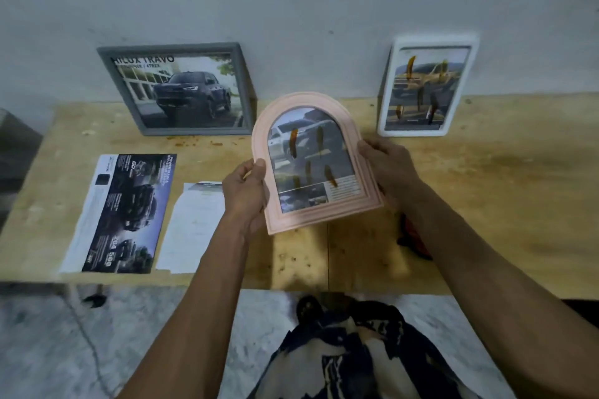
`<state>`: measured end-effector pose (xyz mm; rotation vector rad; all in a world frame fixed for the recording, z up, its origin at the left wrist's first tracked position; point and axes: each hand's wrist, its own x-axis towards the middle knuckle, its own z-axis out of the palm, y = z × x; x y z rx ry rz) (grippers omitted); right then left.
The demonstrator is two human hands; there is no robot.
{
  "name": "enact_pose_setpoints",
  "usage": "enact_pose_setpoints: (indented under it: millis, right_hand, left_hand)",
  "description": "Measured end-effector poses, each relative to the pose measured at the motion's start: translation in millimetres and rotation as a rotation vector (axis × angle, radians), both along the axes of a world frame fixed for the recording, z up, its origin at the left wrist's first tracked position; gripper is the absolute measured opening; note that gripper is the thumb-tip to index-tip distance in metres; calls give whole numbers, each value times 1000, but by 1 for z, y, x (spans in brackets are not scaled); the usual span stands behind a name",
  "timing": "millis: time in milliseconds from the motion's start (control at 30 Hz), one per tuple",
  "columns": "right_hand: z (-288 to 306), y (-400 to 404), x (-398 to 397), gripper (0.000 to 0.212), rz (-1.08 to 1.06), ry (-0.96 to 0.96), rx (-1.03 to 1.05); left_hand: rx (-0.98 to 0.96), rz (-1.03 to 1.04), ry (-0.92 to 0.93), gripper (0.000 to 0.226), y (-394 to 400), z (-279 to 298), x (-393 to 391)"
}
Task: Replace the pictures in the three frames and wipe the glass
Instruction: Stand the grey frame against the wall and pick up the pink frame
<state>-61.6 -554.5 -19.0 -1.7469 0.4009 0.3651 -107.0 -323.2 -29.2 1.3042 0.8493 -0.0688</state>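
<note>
Above wooden table (pixel 486 204), left hand (pixel 244 194) and right hand (pixel 385 168) grip arched pink frame (pixel 311 220), glass seemingly smeared

The back edge of the wooden table (pixel 486 204) is blocked by the grey frame (pixel 176 89) on the left and the white frame (pixel 426 86) on the right — both are leaned on the wall. Between them a gap is left, partly covered by the held pink arched frame (pixel 312 162). The left side is occupied by the brochure (pixel 123 214) and a paper sheet (pixel 191 227); bare wood is seen at the right — only a red cloth (pixel 413 236) lies there.
</note>
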Motion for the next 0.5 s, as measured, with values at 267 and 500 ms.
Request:
enact_pose_setpoints:
  millis: [267,500]
  right_hand:
    - [-3,-9,-89,20,106,84,40]
    - [21,-10,-123,25,306,-524,-416]
  left_hand:
    - [-115,38,105,31,1,-20,-82]
    - [-149,-48,112,38,6,-4,-92]
